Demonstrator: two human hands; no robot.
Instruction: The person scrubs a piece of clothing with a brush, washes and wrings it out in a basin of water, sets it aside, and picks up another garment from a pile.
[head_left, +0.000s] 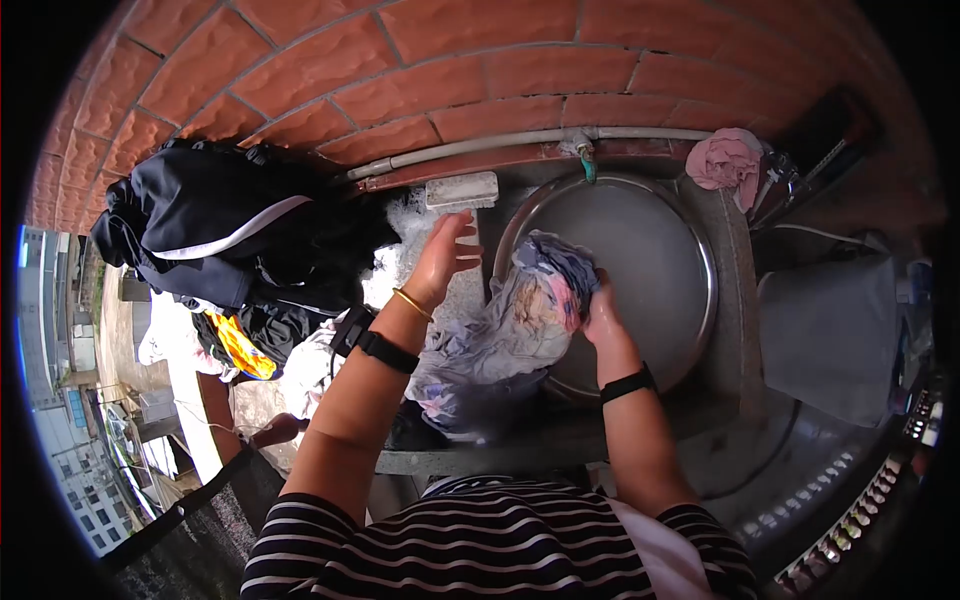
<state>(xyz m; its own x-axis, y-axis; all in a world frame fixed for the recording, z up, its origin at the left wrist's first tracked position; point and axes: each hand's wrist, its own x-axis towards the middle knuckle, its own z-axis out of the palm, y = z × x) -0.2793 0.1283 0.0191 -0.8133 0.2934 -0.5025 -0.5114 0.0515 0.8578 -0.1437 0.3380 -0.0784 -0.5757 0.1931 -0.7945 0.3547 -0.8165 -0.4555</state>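
My left hand (pixel 446 258) is raised over the stone ledge, fingers apart and holding nothing, just left of the wet cloth. A bundled grey and patterned cloth (pixel 520 320) lies across the ledge and over the left rim of the round metal basin (pixel 707 262). At the bundle's right end my right hand (pixel 602 312) grips it above the basin, fingers partly hidden behind the fabric. Cloudy water (pixel 650 240) stands in the basin. White suds (pixel 405 225) spread on the ledge beyond my left forearm.
Dark clothes (pixel 230 220) are heaped at the left, with an orange and yellow garment (pixel 240 345) below. A white block (pixel 461 190) rests by the brick wall (pixel 500 70). Above the basin is a tap (pixel 583 155). A pink cloth (pixel 725 162) and grey container (pixel 830 330) are at right.
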